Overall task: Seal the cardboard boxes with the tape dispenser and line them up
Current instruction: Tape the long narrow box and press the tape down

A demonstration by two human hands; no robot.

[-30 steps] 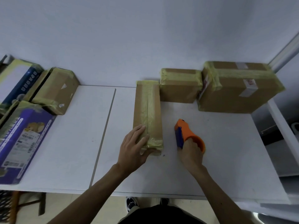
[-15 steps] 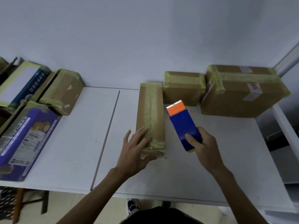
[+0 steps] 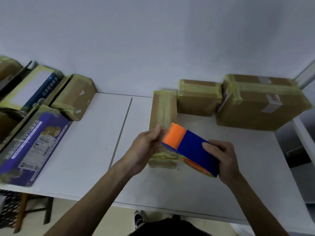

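Note:
A long narrow cardboard box with yellowish tape along its top lies end-on in the middle of the white table. Just above its near end I hold a blue and orange tape dispenser; my right hand grips the blue body from the right. My left hand is raised off the box, its fairly straight fingers against the dispenser's orange head. Behind, against the wall, a medium taped box and a large taped box stand side by side, right of the long box.
At the table's left edge lie a purple printed box, a taped brown box and a blue and white box. A white shelf edge borders the table on the right. A stool stands below left.
My right hand lifted the dispenser off the table and swung it over the long box's near end. My left hand left the box top and rose to the orange head.

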